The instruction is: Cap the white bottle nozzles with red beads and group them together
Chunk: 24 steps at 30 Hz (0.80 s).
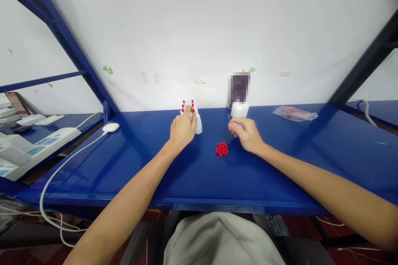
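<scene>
A group of small white bottles (198, 126) with red caps stands toward the back of the blue table. My left hand (183, 127) is among them, thumb and fingers closed around the top of a red-capped bottle (193, 111); most of it is hidden behind the hand. My right hand (246, 133) is curled with its fingertips together, just in front of a cluster of white bottles (240, 110) without visible red caps. Whatever its fingers hold is too small or hidden to make out. Between the hands, nearer to me, lies a pile of small red caps (222, 149).
A clear plastic bag (294, 113) with red bits inside lies at the back right. A dark pixelated object (239, 87) leans on the wall. At left are a white puck-shaped device (111, 127) on a cable and a power strip (46, 147). Blue frame posts flank the table (192, 178).
</scene>
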{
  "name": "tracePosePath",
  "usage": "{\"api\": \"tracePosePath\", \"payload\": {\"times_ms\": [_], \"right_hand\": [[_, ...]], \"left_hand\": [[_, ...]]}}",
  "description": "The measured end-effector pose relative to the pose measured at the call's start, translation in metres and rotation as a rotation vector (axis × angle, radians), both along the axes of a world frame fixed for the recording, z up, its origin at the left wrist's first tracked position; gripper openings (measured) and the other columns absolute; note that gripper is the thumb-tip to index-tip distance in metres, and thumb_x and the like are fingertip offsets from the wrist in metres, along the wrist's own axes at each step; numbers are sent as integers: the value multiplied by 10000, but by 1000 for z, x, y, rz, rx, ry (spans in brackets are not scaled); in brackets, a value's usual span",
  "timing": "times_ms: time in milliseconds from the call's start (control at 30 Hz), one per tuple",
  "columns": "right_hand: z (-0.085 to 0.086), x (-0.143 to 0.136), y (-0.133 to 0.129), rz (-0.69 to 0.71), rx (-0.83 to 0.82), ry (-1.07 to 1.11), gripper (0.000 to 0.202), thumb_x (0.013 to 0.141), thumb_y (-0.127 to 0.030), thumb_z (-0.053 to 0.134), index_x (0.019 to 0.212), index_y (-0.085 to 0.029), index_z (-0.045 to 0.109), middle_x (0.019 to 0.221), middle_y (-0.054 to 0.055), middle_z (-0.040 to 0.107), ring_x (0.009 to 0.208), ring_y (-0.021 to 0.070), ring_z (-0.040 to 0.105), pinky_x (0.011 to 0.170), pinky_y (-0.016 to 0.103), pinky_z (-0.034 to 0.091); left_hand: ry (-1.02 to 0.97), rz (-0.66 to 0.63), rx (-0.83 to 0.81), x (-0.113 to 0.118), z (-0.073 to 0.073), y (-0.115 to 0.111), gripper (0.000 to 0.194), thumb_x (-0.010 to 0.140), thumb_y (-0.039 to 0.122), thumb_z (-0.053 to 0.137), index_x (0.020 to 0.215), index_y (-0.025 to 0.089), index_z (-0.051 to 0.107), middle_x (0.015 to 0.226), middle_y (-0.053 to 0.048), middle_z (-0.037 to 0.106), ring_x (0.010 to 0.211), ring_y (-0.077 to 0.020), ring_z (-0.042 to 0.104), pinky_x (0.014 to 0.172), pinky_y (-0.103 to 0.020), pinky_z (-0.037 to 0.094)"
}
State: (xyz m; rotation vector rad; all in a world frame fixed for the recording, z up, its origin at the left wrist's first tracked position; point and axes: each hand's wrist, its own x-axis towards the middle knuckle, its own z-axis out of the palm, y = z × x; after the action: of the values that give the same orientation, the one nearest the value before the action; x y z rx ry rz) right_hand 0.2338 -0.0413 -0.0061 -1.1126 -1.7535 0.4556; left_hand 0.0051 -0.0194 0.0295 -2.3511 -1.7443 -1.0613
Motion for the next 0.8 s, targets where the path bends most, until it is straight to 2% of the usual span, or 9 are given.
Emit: {"api": "tracePosePath", "payload": {"times_ms": [200, 333, 433, 533, 600, 700, 800], "right_hand": [[1, 0, 1, -9, -28, -50, 252, 827, -368, 513, 662, -188, 578, 572, -5, 522, 549, 155, 492, 554, 286, 368], [2, -1, 0, -8, -54, -54, 247, 824, -368, 514, 673, -185, 582, 590, -5, 538, 558, 153, 502, 562, 282, 366], [4, -1, -1, 23, -94, -49, 291, 857, -377, 464, 666, -186, 572, 584, -7, 536, 565, 152, 514, 576, 280, 368], [7, -2, -1, 62, -136, -36, 337, 892, -380, 402, 674, -186, 570, 608, -5, 542, 581, 149, 525, 604, 280, 384], [10, -1, -1, 109, -158, -14, 318, 891, -370, 401, 713, -184, 588, 638, -2, 563, 610, 154, 540, 635, 283, 397], [11, 0, -1, 148, -172, 16, 259, 872, -366, 442, 838, -185, 623, 692, 3, 618, 688, 172, 568, 681, 286, 401], [11, 0, 0, 124, -154, -11, 277, 865, -375, 451, 823, -177, 639, 762, 23, 655, 767, 189, 586, 721, 291, 398]], "left_hand": [[115, 72, 3, 1, 3, -1, 317, 972, 315, 374, 1207, 183, 540, 689, -74, 618, 602, -205, 587, 644, -318, 456], [88, 54, 62, 0, 1, -1, 372, 970, 307, 381, 1300, 185, 504, 644, -42, 598, 587, -183, 572, 632, -285, 442], [33, -117, 87, 2, -2, -5, 381, 971, 294, 392, 1326, 187, 482, 598, 9, 565, 539, -142, 529, 623, -253, 427], [118, -465, 0, 7, -8, -12, 320, 962, 256, 414, 1245, 190, 550, 608, 27, 559, 533, -115, 507, 615, -231, 414], [212, -660, -59, 10, -14, -15, 286, 946, 209, 431, 1175, 188, 600, 715, 1, 608, 613, -115, 541, 651, -229, 426], [272, -753, -87, 12, -21, -14, 261, 923, 180, 460, 1109, 180, 643, 879, -38, 625, 728, -125, 565, 712, -237, 442], [276, -752, -117, 11, -22, -13, 236, 916, 220, 500, 1081, 178, 663, 855, -32, 595, 708, -122, 543, 690, -233, 434]]}}
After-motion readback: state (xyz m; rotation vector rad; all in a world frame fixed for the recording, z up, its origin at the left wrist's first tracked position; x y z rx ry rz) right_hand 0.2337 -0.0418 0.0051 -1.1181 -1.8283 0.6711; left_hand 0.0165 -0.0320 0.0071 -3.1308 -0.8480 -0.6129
